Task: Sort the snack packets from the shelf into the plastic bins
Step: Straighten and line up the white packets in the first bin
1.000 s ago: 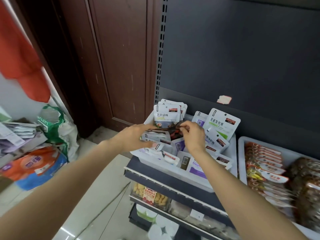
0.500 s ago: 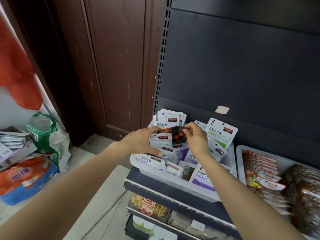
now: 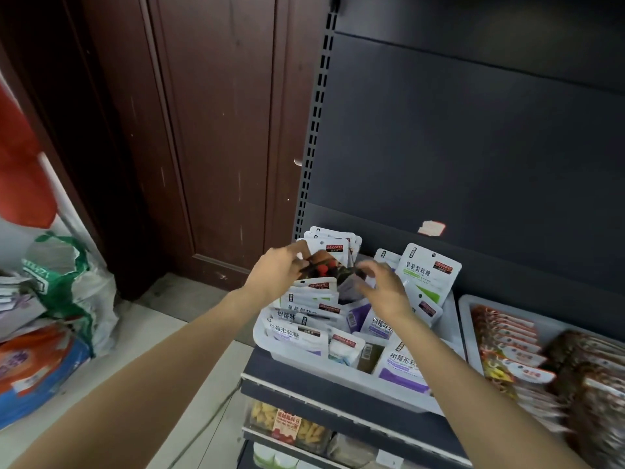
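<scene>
Two bare forearms reach in from the bottom corners and meet over the white plastic bin [image 3: 338, 375] on the dark shelf [image 3: 338, 401], hard against the grey back panel [image 3: 473, 147]. Beside it on the right sits a second white bin [image 3: 468, 333], filled with rows of red and brown packs, its rim just beside the first. To the left, the shelf ends at a slotted upright [image 3: 313, 130]; past that stands a brown door [image 3: 220, 130], with open floor below.

Left hand [image 3: 275, 274] is up at the bin's far left corner, fingers curled round the left end of a dark packet [image 3: 326, 270] showing red fruit, lifted above the others. Behind it stands a stack of white packets [image 3: 333, 243], upright against the panel.

Right hand [image 3: 384, 287] hovers at the packet's right end, fingers bent and loosely spread; motion blur there, so I cannot tell whether it actually grips. A white packet with a green patch [image 3: 427, 272] leans just right of that hand. More white-and-purple packets [image 3: 400, 363] lie jumbled in the near half of the bin.
</scene>
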`<state>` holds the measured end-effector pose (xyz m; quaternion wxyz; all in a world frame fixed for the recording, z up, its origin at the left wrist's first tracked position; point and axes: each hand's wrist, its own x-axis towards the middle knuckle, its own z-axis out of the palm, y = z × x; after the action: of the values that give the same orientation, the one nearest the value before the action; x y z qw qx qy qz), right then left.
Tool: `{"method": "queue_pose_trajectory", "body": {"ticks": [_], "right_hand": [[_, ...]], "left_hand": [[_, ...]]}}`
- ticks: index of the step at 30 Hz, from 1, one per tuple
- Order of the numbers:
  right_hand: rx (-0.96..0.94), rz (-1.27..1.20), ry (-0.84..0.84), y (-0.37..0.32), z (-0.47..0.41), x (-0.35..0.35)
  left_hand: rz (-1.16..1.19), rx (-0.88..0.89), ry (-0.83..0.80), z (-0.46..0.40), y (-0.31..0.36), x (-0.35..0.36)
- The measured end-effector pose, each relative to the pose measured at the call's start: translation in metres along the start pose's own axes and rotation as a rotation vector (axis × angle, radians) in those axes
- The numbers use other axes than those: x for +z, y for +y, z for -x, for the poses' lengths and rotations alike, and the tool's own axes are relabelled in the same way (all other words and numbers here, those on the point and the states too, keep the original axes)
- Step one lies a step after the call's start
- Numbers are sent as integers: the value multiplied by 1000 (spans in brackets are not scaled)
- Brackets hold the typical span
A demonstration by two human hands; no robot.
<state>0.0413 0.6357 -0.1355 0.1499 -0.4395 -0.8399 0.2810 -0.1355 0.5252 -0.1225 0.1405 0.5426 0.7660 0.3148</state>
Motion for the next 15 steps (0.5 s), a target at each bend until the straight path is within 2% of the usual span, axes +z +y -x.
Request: {"method": "queue_pose_trajectory", "body": {"ticks": [3,5,7,10,12,15], "right_hand": [[138,99,-92,14,-6,5],[156,55,-35,10,-10,6],[139,-29,94,2,-14,3],[113,-109,230,-11,-18,-11],[72,-32,232,-13,-19,-20],[9,156,252,-10,-14,-32]], "left_hand": [[129,-15,9,2,-14,-4],[165,-50,-5,1,-21,-4],[178,-102,-31,-3,-26,-4],[138,-127,-131,-8,-22,-5],[84,-150,-170,-12,-16,-4],[-56,-209,-148,-20,-9,-1]]}}
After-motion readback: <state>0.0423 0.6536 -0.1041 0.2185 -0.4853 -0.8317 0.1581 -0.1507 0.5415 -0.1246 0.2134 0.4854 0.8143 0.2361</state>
